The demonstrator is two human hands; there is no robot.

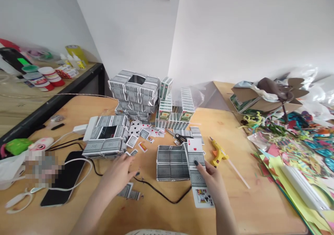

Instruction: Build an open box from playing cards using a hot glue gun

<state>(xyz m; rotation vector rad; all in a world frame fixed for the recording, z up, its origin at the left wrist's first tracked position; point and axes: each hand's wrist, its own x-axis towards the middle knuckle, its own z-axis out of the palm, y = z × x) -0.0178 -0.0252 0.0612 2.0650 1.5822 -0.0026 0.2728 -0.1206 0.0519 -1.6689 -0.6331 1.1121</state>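
Observation:
My right hand (212,176) pinches a strip of joined playing cards (196,165), thumb on top. An ace of hearts shows at its far end and a king of clubs at its near end. The strip lies along the right side of an open box made of playing cards (172,162). On the left, my left hand (118,170) is over the table with thumb and fingers apart, beside small card pieces (134,153). Just beyond it is a card-covered box with a square opening (106,137). Cut cards (127,191) lie beneath the left wrist, partly hidden.
Behind stand stacked card boxes (134,92) and green card packs (165,111). Scissors (182,137) lie behind the open box, a yellow glue gun (218,152) to its right. A black cable (164,195) crosses in front. Left is a phone (64,179); craft scraps (294,141) cover the right.

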